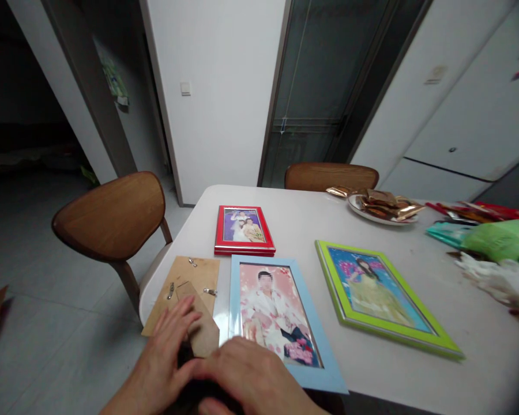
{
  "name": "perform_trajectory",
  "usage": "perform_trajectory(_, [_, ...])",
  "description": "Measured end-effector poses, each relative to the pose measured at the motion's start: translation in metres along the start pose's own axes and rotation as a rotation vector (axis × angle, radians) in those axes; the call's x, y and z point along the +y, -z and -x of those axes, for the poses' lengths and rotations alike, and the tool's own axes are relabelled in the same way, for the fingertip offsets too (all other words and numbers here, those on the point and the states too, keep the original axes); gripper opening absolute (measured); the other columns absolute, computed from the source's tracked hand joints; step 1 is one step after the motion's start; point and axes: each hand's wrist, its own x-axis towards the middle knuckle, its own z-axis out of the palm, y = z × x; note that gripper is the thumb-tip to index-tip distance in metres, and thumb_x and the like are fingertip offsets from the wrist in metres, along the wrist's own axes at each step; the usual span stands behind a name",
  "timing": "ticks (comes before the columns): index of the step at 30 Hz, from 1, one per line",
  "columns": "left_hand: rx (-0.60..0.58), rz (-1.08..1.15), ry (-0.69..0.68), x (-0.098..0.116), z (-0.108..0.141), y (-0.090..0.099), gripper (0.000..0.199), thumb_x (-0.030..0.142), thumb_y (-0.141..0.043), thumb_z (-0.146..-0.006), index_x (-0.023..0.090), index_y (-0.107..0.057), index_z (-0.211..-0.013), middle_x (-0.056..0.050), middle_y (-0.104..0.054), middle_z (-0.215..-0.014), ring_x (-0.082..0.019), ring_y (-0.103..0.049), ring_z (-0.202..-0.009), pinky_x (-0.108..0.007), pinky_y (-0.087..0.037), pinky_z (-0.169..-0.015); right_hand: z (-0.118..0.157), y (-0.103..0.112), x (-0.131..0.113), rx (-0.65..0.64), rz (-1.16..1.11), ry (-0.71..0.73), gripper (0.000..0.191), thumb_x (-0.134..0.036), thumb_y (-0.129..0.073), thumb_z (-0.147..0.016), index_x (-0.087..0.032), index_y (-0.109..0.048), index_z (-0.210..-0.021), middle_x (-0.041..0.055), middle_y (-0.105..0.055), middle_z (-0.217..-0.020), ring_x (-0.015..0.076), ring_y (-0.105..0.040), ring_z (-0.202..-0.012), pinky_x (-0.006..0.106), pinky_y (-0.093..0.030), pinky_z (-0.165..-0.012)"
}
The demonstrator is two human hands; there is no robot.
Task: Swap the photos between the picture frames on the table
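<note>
My left hand (166, 354) rests with outstretched fingers on a brown backing board (164, 311), which has metal clips and a fold-out stand (204, 331). My right hand (253, 369) is bent beside it, by the near left corner of a light blue picture frame (313, 323). Its thumb and forefinger are apart, and the other fingertips are hidden. A portrait photo (274, 311) shows inside the blue frame, which lies face up. The hands meet near the left thumb.
Red picture frames (245, 252) lie stacked at the back left of the white table (296, 222). To the right is a green picture frame (398, 340). Farther back are a plate (354, 206) of wrapped snacks and a green plastic bag (499, 239). Wooden chairs (112, 219) stand around.
</note>
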Motion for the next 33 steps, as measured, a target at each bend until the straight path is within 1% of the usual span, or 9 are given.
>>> perform_trajectory(3, [0.093, -0.168, 0.117, -0.044, 0.016, -0.006, 0.055, 0.025, -0.057, -0.069, 0.024, -0.037, -0.12, -0.012, -0.036, -0.132, -0.031, -0.033, -0.119, -0.053, -0.035, -0.091, -0.037, -0.018, 0.005, -0.004, 0.305, -0.188, 0.032, -0.038, -0.052, -0.073, -0.02, -0.055, -0.099, 0.0078, -0.058, -0.093, 0.0234, -0.049, -0.088, 0.043, -0.039, -0.077])
perform_trajectory(6, [0.146, -0.201, 0.094, -0.068, 0.024, -0.012, 0.052, 0.027, -0.055, -0.071, 0.022, -0.037, -0.12, -0.012, -0.04, -0.129, -0.028, -0.037, -0.118, -0.045, -0.038, -0.091, -0.055, -0.037, 0.011, -0.007, 0.447, -0.24, 0.048, -0.048, -0.058, -0.065, -0.017, -0.053, -0.101, 0.0112, -0.055, -0.095, 0.0272, -0.045, -0.091, 0.047, -0.032, -0.082])
perform_trajectory(11, [0.208, -0.248, 0.031, -0.076, 0.026, -0.01, 0.043, 0.042, -0.049, -0.076, 0.021, -0.045, -0.114, -0.013, -0.048, -0.122, -0.027, -0.046, -0.11, -0.04, -0.045, -0.085, -0.063, -0.049, 0.026, 0.039, 0.456, -0.245, 0.058, -0.044, -0.061, -0.062, -0.019, -0.046, -0.111, 0.0132, -0.046, -0.109, 0.0286, -0.041, -0.097, 0.045, -0.031, -0.081])
perform_trajectory(14, [0.232, -0.277, -0.004, -0.075, 0.025, -0.005, 0.04, 0.046, -0.045, -0.078, 0.021, -0.049, -0.109, -0.012, -0.053, -0.118, -0.026, -0.051, -0.105, -0.038, -0.048, -0.081, -0.064, -0.046, 0.029, 0.054, 0.398, -0.251, 0.047, -0.035, -0.059, -0.064, -0.02, -0.048, -0.107, 0.0114, -0.046, -0.107, 0.0267, -0.041, -0.095, 0.043, -0.033, -0.08])
perform_trajectory(18, [0.257, -0.283, -0.058, -0.057, 0.018, 0.008, 0.04, 0.046, -0.045, -0.078, 0.02, -0.05, -0.108, -0.012, -0.055, -0.115, -0.024, -0.055, -0.1, -0.035, -0.05, -0.078, -0.06, -0.032, 0.018, 0.127, 0.253, -0.205, 0.042, -0.019, -0.053, -0.064, -0.022, -0.049, -0.106, 0.0086, -0.044, -0.106, 0.0223, -0.041, -0.093, 0.038, -0.036, -0.079])
perform_trajectory(21, [0.283, -0.26, -0.106, -0.03, 0.01, 0.02, 0.041, 0.044, -0.047, -0.078, 0.019, -0.049, -0.111, -0.012, -0.051, -0.119, -0.025, -0.053, -0.104, -0.036, -0.049, -0.08, -0.046, -0.013, 0.009, 0.192, 0.196, -0.159, 0.042, -0.016, -0.052, -0.063, -0.021, -0.05, -0.104, 0.0087, -0.04, -0.112, 0.022, -0.039, -0.098, 0.038, -0.035, -0.083])
perform_trajectory(24, [0.294, -0.235, -0.18, -0.001, -0.001, 0.022, 0.039, 0.04, -0.05, -0.078, 0.019, -0.048, -0.111, -0.011, -0.05, -0.121, -0.024, -0.048, -0.109, -0.036, -0.048, -0.083, -0.021, 0.008, 0.012, 0.232, 0.204, -0.143, 0.038, -0.015, -0.051, -0.061, -0.02, -0.052, -0.099, 0.0092, -0.041, -0.115, 0.022, -0.039, -0.1, 0.038, -0.035, -0.085])
perform_trajectory(29, [0.227, -0.15, -0.311, 0.04, -0.024, -0.001, 0.037, 0.034, -0.053, -0.077, 0.016, -0.048, -0.108, -0.014, -0.051, -0.12, -0.024, -0.044, -0.113, -0.035, -0.047, -0.084, 0.033, 0.036, 0.037, 0.316, 0.342, -0.152, 0.038, -0.014, -0.048, -0.063, -0.018, -0.052, -0.1, 0.0106, -0.047, -0.112, 0.0217, -0.044, -0.102, 0.038, -0.041, -0.083])
perform_trajectory(33, [0.147, -0.081, -0.329, 0.062, -0.041, -0.024, 0.03, 0.029, -0.053, -0.077, 0.016, -0.05, -0.104, -0.014, -0.053, -0.118, -0.024, -0.045, -0.112, -0.036, -0.047, -0.084, 0.062, 0.052, 0.053, 0.314, 0.448, -0.258, 0.031, -0.021, -0.047, -0.069, -0.019, -0.055, -0.099, 0.0109, -0.052, -0.108, 0.0216, -0.05, -0.099, 0.038, -0.044, -0.08])
